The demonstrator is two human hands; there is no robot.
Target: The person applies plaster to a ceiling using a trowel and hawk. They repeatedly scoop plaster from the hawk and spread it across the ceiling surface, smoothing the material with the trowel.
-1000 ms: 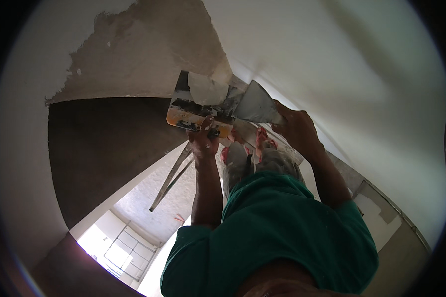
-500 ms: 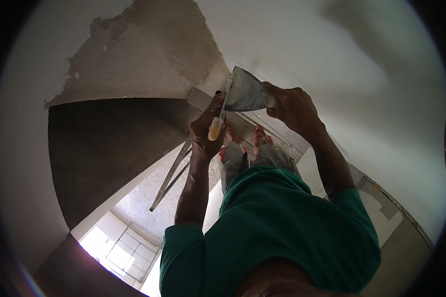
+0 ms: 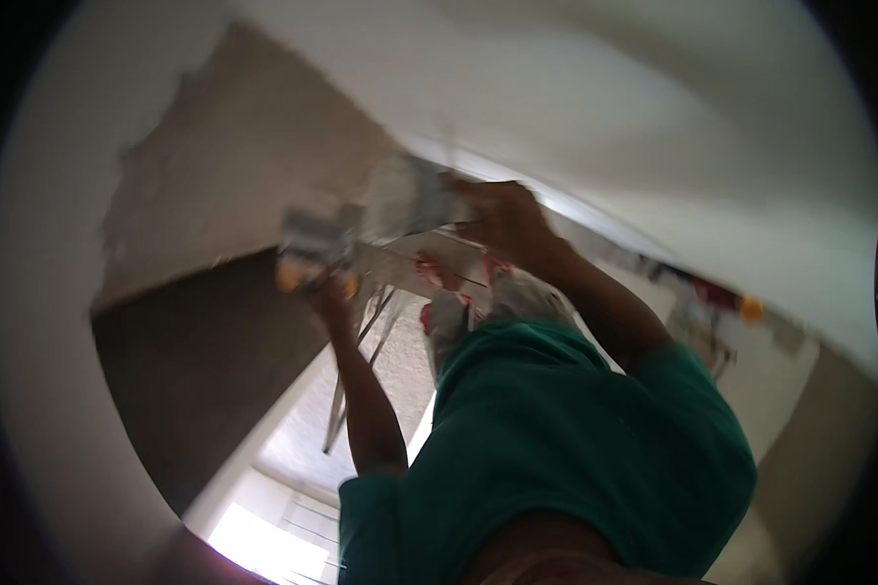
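1. Head view, left hand: the left hand (image 3: 330,292) is raised in front of the person and closed around a tool with a yellow-orange handle (image 3: 298,273). Its flat grey blade (image 3: 312,234) sits just above the knuckles. The blade looks roughly level, likely so that whatever it carries stays on it, though motion blur hides any load.

2. Head view, right hand: the right hand (image 3: 502,219) is up beside the left, fingers wrapped over the back edge of a wide pale trowel (image 3: 410,195). The trowel reaches from this hand toward the left hand's tool, and the two blades lie near each other. Blur hides whether they touch.

3. Around the hands: beyond them is a rough bare patch of wall (image 3: 234,185) edged by smooth white plaster (image 3: 605,88). Below the hands, past the green shirt (image 3: 556,439), a ladder's metal legs (image 3: 356,380) slant down. The person's feet seem to stand on it, which would explain the raised reach.
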